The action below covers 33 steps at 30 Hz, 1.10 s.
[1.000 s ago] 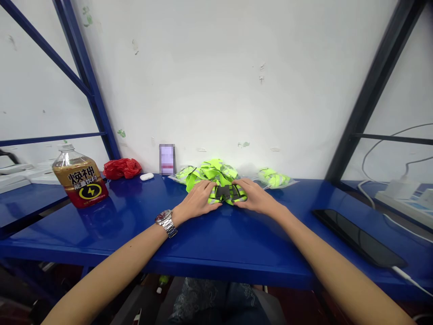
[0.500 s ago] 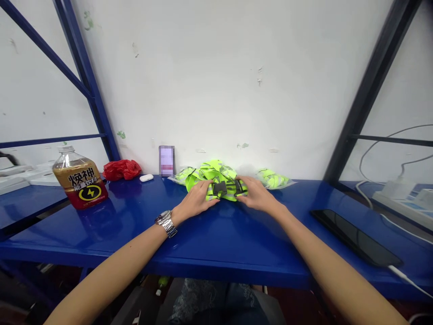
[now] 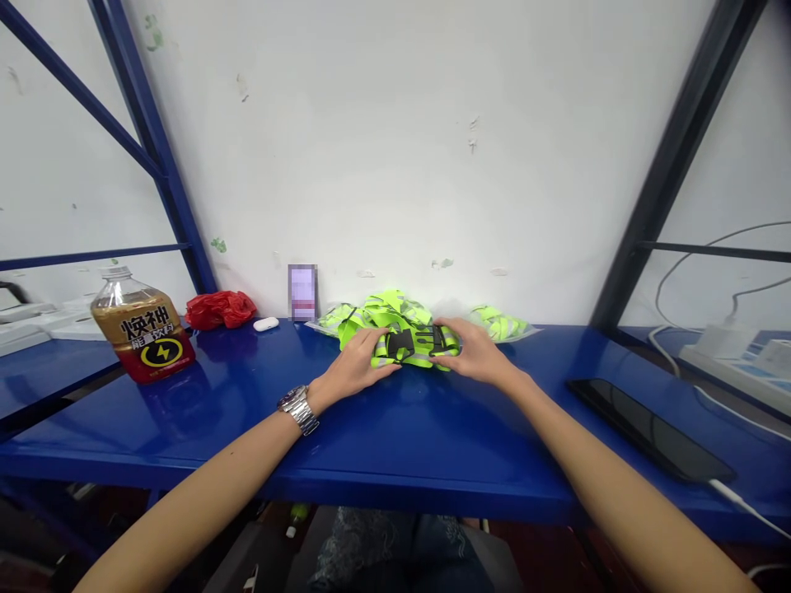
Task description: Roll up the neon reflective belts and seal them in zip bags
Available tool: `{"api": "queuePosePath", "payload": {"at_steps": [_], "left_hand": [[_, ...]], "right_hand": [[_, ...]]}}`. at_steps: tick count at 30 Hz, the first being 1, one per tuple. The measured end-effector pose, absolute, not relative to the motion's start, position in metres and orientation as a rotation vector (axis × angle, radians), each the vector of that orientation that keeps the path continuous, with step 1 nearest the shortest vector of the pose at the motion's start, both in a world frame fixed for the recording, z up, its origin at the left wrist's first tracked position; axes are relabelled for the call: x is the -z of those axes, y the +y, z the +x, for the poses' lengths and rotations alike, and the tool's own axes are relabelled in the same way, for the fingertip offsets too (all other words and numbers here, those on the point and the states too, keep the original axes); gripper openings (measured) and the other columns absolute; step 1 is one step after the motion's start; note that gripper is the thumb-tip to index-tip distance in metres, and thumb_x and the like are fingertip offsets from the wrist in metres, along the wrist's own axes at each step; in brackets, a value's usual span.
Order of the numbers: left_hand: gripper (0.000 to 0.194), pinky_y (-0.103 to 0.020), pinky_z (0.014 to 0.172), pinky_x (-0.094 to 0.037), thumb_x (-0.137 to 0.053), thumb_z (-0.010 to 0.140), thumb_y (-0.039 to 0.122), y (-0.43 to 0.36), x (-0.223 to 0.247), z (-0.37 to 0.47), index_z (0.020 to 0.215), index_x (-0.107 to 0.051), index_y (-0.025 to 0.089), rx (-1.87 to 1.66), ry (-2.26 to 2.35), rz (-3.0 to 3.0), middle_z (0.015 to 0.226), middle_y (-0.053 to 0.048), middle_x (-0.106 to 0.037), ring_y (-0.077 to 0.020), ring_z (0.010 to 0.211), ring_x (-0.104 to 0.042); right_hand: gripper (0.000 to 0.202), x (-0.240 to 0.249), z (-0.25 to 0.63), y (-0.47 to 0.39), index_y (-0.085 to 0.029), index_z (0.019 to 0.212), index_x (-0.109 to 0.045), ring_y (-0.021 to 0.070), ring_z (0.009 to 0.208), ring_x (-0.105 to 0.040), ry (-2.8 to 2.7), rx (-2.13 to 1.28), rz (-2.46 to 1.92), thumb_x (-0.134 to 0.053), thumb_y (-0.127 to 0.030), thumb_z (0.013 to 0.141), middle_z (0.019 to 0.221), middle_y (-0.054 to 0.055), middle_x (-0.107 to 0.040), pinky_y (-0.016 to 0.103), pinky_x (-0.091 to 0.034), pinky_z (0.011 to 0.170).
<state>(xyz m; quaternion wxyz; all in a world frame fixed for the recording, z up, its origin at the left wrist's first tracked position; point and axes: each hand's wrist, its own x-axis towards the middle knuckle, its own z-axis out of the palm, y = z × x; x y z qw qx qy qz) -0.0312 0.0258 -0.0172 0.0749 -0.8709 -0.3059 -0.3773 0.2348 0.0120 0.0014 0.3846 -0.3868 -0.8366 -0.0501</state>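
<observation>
A crumpled bundle of neon-yellow reflective straps (image 3: 395, 309) lies near the wall on the blue table. My left hand (image 3: 357, 362) pinches the black socket half of a side-release buckle (image 3: 401, 343) between thumb and fingers. Between the thumb and fingers of my right hand (image 3: 473, 352) is the black pronged half of the buckle (image 3: 440, 338), its prongs pointing left. The two halves are apart, with a short gap between them. Yellow strap shows beside each half.
Clear plastic bags with more yellow strap (image 3: 499, 324) lie behind. On the left stand a drink bottle (image 3: 145, 329), a red plastic bag (image 3: 221, 309), a white case (image 3: 266, 324) and an upright phone (image 3: 302, 292). A black phone (image 3: 648, 428) with a cable lies right.
My right hand has moved slightly right with the pronged half, so its prongs now show more clearly. The left hand keeps its grip on the socket half.
</observation>
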Motion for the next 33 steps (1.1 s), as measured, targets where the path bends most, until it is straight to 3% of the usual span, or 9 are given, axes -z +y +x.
{"api": "queuePosePath", "payload": {"at_steps": [21,28,33], "left_hand": [[0.062,-0.044,0.097,-0.044,-0.062,0.083,0.047,0.024,0.017,-0.033,0.132,-0.04,0.014,1.029,-0.902,-2.647,0.122,-0.016,-0.054,-0.0279,0.114,-0.052],[0.059,-0.046,0.093,-0.046,-0.062,0.084,0.045,0.021,0.015,-0.034,0.131,-0.04,0.017,0.978,-0.89,-2.629,0.118,-0.014,-0.055,-0.028,0.11,-0.054],[0.053,-0.047,0.09,-0.047,-0.057,0.087,0.046,0.021,0.018,-0.026,0.127,-0.042,0.015,0.838,-0.83,-2.625,0.111,-0.016,-0.057,-0.0299,0.107,-0.055]], "right_hand": [[0.059,0.001,0.234,0.01,-0.018,0.127,-0.05,0.0294,0.112,-0.056,-2.236,0.146,-0.967,-0.07,-0.035,0.075,0.121,0.014,-0.06,0.044,-0.044,0.095],[0.087,-0.001,0.233,0.005,-0.015,0.145,-0.021,0.0353,0.11,-0.058,-2.25,0.144,-1.089,-0.07,-0.034,0.076,0.12,0.02,-0.058,0.046,-0.048,0.086],[0.085,0.001,0.212,-0.001,-0.012,0.143,-0.02,0.0348,0.103,-0.061,-2.326,0.218,-1.087,-0.069,-0.018,0.073,0.107,0.019,-0.063,0.044,-0.049,0.082]]}}
